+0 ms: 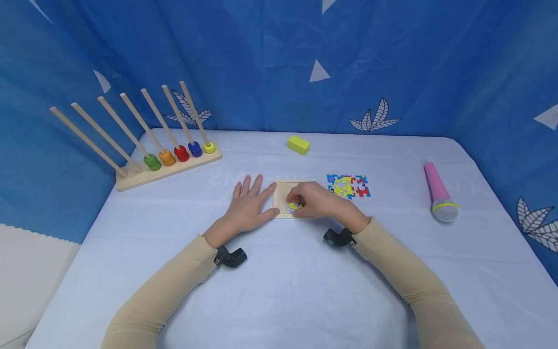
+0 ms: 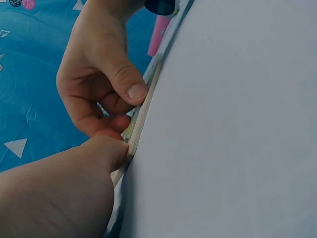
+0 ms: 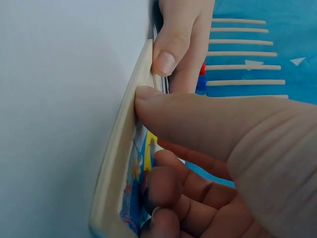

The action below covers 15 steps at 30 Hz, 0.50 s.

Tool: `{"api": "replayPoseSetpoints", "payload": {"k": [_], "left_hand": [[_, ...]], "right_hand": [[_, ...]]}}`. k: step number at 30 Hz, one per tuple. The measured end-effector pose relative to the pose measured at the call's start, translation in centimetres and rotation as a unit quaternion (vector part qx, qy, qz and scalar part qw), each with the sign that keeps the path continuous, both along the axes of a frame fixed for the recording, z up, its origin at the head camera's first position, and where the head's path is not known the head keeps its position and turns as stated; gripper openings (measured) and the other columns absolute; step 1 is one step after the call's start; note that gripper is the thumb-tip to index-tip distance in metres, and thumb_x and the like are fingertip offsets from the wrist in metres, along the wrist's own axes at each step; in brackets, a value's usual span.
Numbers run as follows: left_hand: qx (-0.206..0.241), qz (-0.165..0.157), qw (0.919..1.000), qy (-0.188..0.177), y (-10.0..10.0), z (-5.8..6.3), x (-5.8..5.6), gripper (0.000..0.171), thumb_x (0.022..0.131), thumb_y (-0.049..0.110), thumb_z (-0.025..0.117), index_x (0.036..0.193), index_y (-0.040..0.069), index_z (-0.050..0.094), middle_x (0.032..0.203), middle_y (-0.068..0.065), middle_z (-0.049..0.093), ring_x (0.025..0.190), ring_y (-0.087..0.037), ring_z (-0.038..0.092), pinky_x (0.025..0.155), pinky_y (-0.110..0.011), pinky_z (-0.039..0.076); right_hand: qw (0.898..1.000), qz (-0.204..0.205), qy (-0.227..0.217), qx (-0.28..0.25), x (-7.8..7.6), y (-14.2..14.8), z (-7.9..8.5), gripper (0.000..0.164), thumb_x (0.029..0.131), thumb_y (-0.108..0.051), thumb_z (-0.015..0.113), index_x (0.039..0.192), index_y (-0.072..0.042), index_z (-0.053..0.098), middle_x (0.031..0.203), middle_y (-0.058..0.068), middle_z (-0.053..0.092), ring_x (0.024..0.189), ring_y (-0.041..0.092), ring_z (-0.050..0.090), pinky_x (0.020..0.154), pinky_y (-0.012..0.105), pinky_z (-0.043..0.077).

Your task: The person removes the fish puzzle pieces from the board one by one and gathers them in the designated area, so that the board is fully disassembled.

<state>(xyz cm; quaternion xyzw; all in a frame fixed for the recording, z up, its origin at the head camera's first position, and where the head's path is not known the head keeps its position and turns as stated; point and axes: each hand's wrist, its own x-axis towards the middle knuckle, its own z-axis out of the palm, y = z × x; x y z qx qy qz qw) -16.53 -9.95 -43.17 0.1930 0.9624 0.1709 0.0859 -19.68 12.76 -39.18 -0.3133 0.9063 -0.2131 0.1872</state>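
Note:
A shallow wooden puzzle tray (image 1: 283, 189) lies between the two hands. My left hand (image 1: 250, 208) is spread out at its left end, the thumb and index fingertips touching the rim. Over the tray bends my right hand (image 1: 315, 199). Its thumb (image 3: 151, 96) rests at the near rim, while the other fingers curl down to colourful puzzle pieces (image 3: 134, 168) inside. A yellow and blue part of those pieces shows below the hand in the head view. I cannot tell whether the right fingers pinch a piece. Joined jigsaw pieces (image 1: 348, 186) lie right of the tray.
A wooden peg rack (image 1: 170, 169) with coloured beads stands at the back left. Behind the tray sits a yellow-green block (image 1: 298, 145). A pink toy microphone (image 1: 440, 194) lies on the right of the white-covered table (image 1: 279, 291). Blue cloth (image 1: 270, 63) hangs behind.

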Motion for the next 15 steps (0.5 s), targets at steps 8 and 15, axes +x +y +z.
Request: {"api": "replayPoseSetpoints", "payload": {"k": [8,15], "left_hand": [[0.0,0.0,1.0,-0.001,0.03,-0.13,0.0,0.076,0.098,0.056,0.051,0.163,0.022,0.029,0.172,-0.02,0.01,0.158,-0.048,-0.002,0.124,-0.068,0.003],[0.001,-0.001,1.0,0.0,0.04,-0.04,0.0,0.076,0.098,0.055,0.052,0.162,0.022,0.03,0.172,-0.021,0.011,0.158,-0.048,-0.002,0.124,-0.068,0.003]], "right_hand": [[1.0,-0.008,0.004,-0.007,0.21,-0.01,0.02,0.028,0.083,-0.014,0.084,0.109,-0.009,0.075,0.092,0.003,0.064,0.081,0.017,0.054,0.074,0.026,0.047],[1.0,-0.002,0.007,-0.029,0.33,0.19,-0.12,0.026,0.083,-0.013,0.084,0.103,-0.014,0.069,0.091,0.002,0.065,0.08,0.017,0.055,0.075,0.028,0.049]]}}
